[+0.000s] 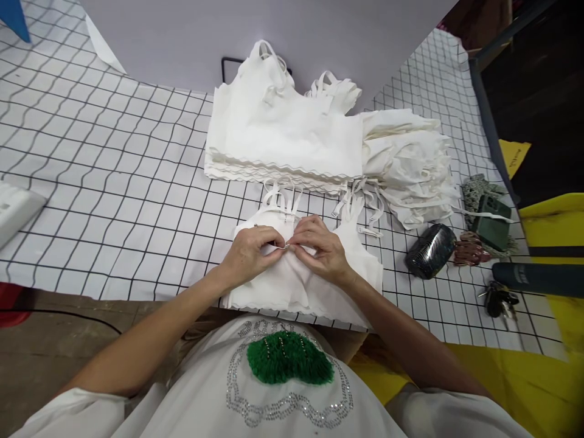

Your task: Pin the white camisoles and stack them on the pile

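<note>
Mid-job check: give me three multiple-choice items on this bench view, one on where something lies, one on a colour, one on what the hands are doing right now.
1. Where does the stack of white garments lie relative to the garment being worked on?
A. Beyond it, farther from the person
B. Under it
C. Off the table on the floor

2. What colour are the lines on the gridded table cover?
A. Red
B. Black
C. Green

3. How do the hands stand?
A. Both lifted clear of the cloth
B. Only one touches the cloth
C. Both pinch at one spot on the garment's top edge

Answers:
1 A, the stack sits past the near garment, toward the table's far side.
2 B, dark lines on white.
3 C, the left hand and right hand meet fingertip to fingertip on the cloth.
</note>
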